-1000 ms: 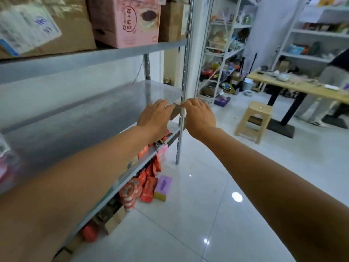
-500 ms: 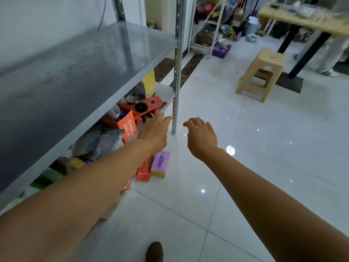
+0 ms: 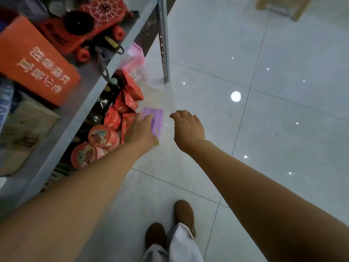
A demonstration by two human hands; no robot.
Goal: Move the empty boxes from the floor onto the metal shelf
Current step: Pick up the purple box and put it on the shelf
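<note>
A small purple box point(image 3: 156, 118) lies flat on the white tiled floor beside the metal shelf point(image 3: 88, 95). My left hand point(image 3: 140, 132) reaches down over the box's left side with fingers extended, covering part of it; whether it touches the box I cannot tell. My right hand point(image 3: 188, 129) hovers just right of the box, fingers loosely bent downward, holding nothing. Several red boxes point(image 3: 125, 103) lie on the floor under the shelf edge.
The shelf's lower level carries an orange box point(image 3: 35, 63), a red toy car point(image 3: 85, 29) and a cardboard box point(image 3: 20, 129). Red instant-noodle cups point(image 3: 94, 144) and a pink bag point(image 3: 135, 63) sit beneath. The shelf post point(image 3: 164, 44) stands ahead. My feet point(image 3: 170, 229) are below.
The view has tilted from the shelf top down to the floor. Both hands dropped from the shelf edge toward the purple box, the left now over it.
</note>
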